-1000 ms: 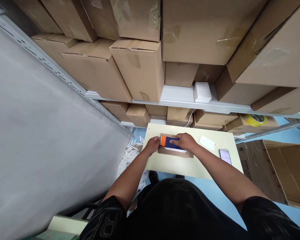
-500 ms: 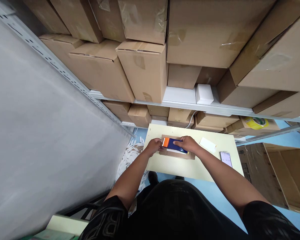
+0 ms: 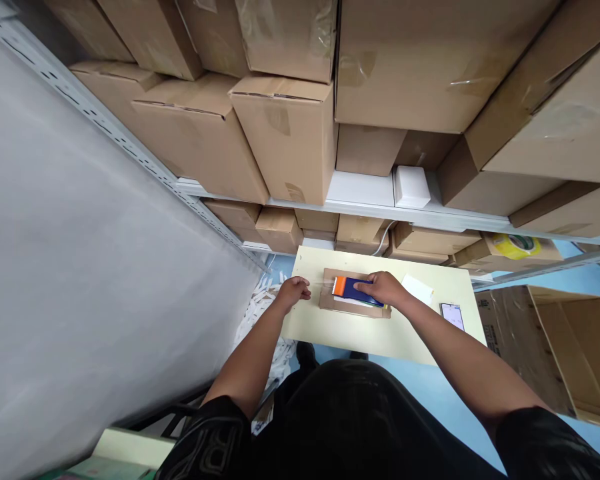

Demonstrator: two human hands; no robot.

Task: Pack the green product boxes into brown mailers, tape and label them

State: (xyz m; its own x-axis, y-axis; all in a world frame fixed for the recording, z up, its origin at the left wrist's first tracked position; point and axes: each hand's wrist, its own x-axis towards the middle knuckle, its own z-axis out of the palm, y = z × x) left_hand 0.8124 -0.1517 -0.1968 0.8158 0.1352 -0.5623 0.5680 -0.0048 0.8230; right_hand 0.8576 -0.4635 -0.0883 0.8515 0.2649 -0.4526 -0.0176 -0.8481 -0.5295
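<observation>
My right hand (image 3: 383, 288) grips a flat dark-blue piece with an orange end (image 3: 353, 289), its thumb on top and its fingers around the right end. Beneath that piece lies a flat brown cardboard sheet (image 3: 330, 301), with a white edge showing between the two. My left hand (image 3: 294, 293) is apart from them, over the left edge of the pale table (image 3: 350, 335). Its fingers are curled together; whatever they pinch, if anything, is too small to make out.
A white paper piece (image 3: 417, 289) and a phone (image 3: 452, 316) lie on the table's right side. Shelves (image 3: 360, 190) of cardboard boxes stand behind. White strips (image 3: 255, 313) litter the floor at left; an open carton (image 3: 520, 347) stands at right.
My left hand has moved left, away from the blue and orange piece. The piece has shifted slightly right in my right hand's grip.
</observation>
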